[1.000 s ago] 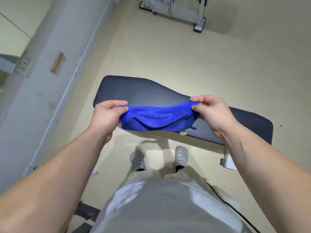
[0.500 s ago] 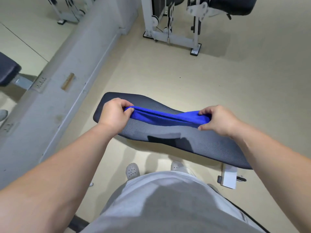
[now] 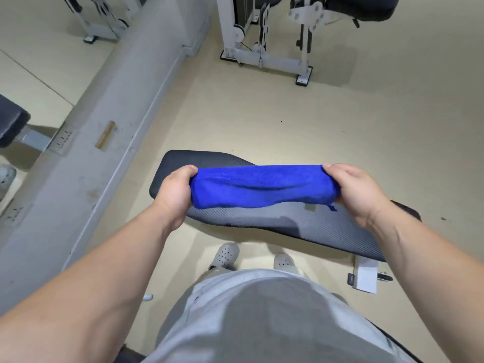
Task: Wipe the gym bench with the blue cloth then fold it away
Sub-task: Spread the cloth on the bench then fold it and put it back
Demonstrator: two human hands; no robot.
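Observation:
The blue cloth [image 3: 262, 186] is stretched into a folded band between both hands, held just above the dark padded gym bench [image 3: 301, 226]. My left hand [image 3: 174, 191] grips its left end and my right hand [image 3: 357, 191] grips its right end. The bench runs from the centre toward the lower right, and the cloth and hands cover its middle part. A small tag hangs from the cloth's lower right corner.
A grey low wall [image 3: 86, 142] runs along the left. A white weight machine frame [image 3: 264, 45] stands at the far side. The bench's white foot [image 3: 365, 276] sits at lower right. My two shoes [image 3: 226, 255] stand on the beige floor right by the bench.
The cloth went from a thin band low over the bench to a wider folded band held slightly higher. My view tilted up, showing more of the machine.

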